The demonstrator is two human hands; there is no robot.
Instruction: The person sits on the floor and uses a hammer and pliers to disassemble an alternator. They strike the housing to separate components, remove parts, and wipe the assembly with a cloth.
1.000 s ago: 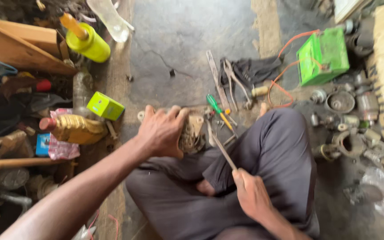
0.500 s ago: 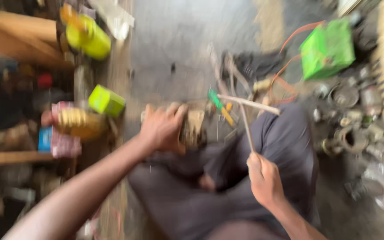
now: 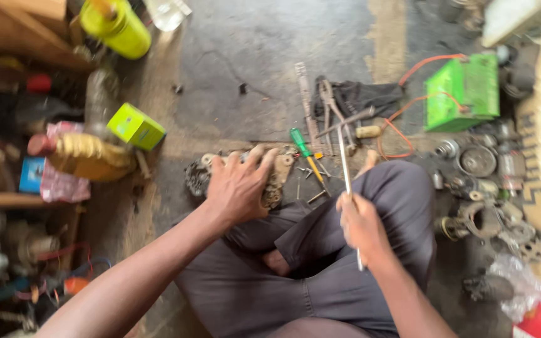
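left hand [image 3: 240,186] lies spread, palm down, fingers apart, pressing on a grimy metal motor part [image 3: 275,183] that sits on the concrete floor [image 3: 252,56] just in front of the crossed legs in dark trousers [image 3: 320,275]; it pins the part rather than clamps around it. right hand [image 3: 361,225] is closed tight around the handle of a slim metal hammer [image 3: 345,169]. a second ago that tool pointed low across the knee, half a second ago it was swung up with its head clearly showing, and now the shaft stands nearly upright with the head up near the pliers [image 3: 330,109], so the striking arm has been raised while the holding hand stayed put on the part. judging by that, the work is at the hitting stage, with the part braced for it. just beside the part lie a green-handled screwdriver [image 3: 300,143] and loose bolts; a dark rag [image 3: 361,97] and a green battery box [image 3: 464,91] with orange wires lie further off, a small lime-green carton [image 3: 135,126] to the left, and rusty gears [image 3: 477,161] to the right.
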